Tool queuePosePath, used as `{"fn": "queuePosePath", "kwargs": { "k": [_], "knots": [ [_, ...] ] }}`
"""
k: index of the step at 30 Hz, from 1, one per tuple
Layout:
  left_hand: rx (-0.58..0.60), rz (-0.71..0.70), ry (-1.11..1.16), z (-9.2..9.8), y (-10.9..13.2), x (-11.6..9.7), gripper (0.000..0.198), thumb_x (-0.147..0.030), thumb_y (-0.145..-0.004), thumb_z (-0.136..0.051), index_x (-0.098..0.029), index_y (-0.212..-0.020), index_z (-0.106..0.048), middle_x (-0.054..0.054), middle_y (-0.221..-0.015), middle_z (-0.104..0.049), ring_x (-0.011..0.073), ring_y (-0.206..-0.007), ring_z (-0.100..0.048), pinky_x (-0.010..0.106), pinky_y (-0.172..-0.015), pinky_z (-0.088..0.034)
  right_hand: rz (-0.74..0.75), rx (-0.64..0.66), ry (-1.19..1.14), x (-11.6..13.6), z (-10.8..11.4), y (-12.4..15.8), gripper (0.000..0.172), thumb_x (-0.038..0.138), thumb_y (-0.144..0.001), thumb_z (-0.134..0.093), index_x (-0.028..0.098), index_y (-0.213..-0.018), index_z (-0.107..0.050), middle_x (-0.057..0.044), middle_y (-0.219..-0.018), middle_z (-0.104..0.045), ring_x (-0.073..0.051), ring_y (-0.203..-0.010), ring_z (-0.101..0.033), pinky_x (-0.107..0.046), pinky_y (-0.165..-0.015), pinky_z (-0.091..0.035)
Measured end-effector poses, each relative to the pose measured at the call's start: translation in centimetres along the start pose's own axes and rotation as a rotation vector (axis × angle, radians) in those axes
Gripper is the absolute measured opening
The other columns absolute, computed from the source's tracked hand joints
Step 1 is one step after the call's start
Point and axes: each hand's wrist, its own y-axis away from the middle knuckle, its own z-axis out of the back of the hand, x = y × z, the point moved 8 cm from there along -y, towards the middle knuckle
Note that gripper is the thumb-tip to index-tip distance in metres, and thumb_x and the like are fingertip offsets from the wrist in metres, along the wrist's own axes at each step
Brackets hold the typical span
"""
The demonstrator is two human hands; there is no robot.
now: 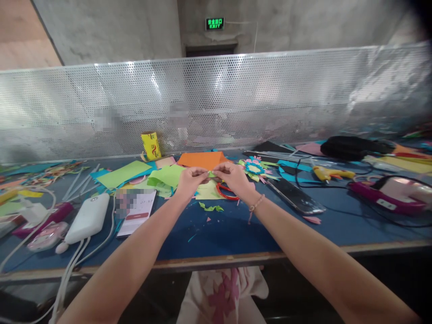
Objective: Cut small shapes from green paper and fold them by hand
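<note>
Both hands meet over the middle of the blue table. A small piece of green paper [211, 174] is pinched between the fingertips of my left hand [193, 181] and my right hand [234, 179]. Just under my right hand lies a pair of scissors with red handles [227, 191]. Curled green paper scraps [211, 207] rest on the table in front of my hands. To the right is a layered paper flower [254, 167] in blue, yellow and pink. A bright green paper sheet [165, 177] lies left of my left hand, with folded orange paper [200, 159] behind.
A lit phone [138, 213] and a white power bank [88, 218] with cables lie left. On the right are a dark phone [297, 196], a yellow glue gun [332, 173] and a purple power strip [388, 198]. A perforated metal panel [216, 103] stands behind.
</note>
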Motion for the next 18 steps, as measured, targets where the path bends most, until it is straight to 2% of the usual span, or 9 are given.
{"fn": "queuePosePath", "kwargs": {
  "k": [7, 12, 18],
  "knots": [
    [0.000, -0.053, -0.075, -0.1, 0.0, -0.3, 0.018, -0.024, -0.057, -0.069, -0.012, -0.068, -0.060, 0.002, -0.060, -0.063, 0.0120, -0.055, -0.061, 0.027, -0.064, -0.051, 0.038, -0.022, 0.055, 0.4, -0.1, 0.1, 0.011, 0.025, -0.068, -0.058, 0.015, -0.073, -0.055, -0.002, -0.068, -0.059, -0.011, -0.061, -0.055, -0.027, -0.060, -0.045],
    [0.014, -0.002, -0.160, -0.4, 0.3, -0.4, 0.013, -0.022, -0.059, -0.067, -0.012, -0.063, -0.059, 0.000, -0.052, -0.059, 0.0093, -0.050, -0.056, 0.024, -0.059, -0.048, 0.070, -0.027, 0.132, 0.9, -0.1, 0.3, 0.010, 0.026, -0.068, -0.058, 0.016, -0.069, -0.056, -0.003, -0.067, -0.060, -0.012, -0.061, -0.055, -0.027, -0.061, -0.044],
    [0.058, -0.015, -0.261, -0.5, 0.5, -1.2, 0.013, -0.024, -0.060, -0.067, -0.014, -0.057, -0.059, -0.001, -0.046, -0.055, 0.0082, -0.044, -0.050, 0.023, -0.053, -0.043, 0.049, -0.008, 0.076, 0.2, -0.1, -0.1, 0.016, 0.031, -0.065, -0.062, 0.016, -0.069, -0.058, -0.002, -0.065, -0.060, -0.011, -0.058, -0.054, -0.026, -0.057, -0.044]
  ]
}}
